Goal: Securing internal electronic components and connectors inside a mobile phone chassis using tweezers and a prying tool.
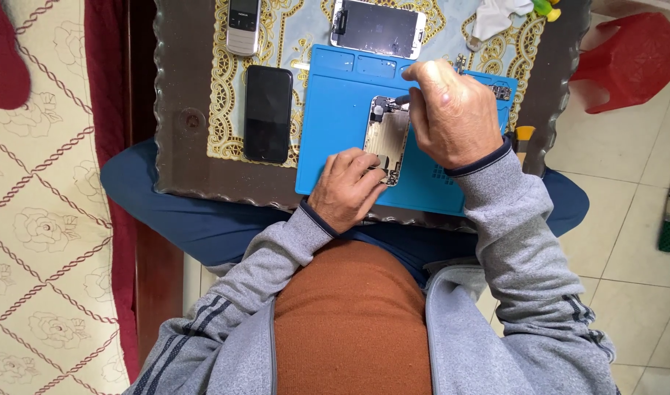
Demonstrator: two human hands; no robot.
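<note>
Opened phone (pixel 387 137) lies back-up on the blue mat (pixel 335 110), near mat centre, innards exposed, metal frame pale gold.

Left hand (pixel 346 189) sits at the phone's near end, fingers curled narrow and pressing its lower edge, pinning it to the mat.

Right hand (pixel 452 110) is over the phone's right side, fingers closed around a dark tool (pixel 402 99); only the tool's tip shows, touching the phone's upper end. Rest of the tool is hidden under the hand.

Mat has moulded compartments along its far edge; a small metal part (pixel 500 92) lies at its right corner.

Mat rests on a small dark table (pixel 181 117) with a scalloped rim and a gold-and-pale-blue patterned inlay (pixel 225 95).

Left of the mat: black phone (pixel 268 113), screen dark, flat on the inlay. Beyond it: silver keypad phone (pixel 243 25). Beyond the mat: a white-framed screen panel (pixel 379 28), glass dark.

Far right corner of the table: white cloth (pixel 496 14), just beside a yellow-green item (pixel 547 9), too cropped to identify.

Red plastic stool (pixel 631 58) on the tiled floor to the right. Cream quilted cover (pixel 42 219) with maroon lattice on the left.
</note>
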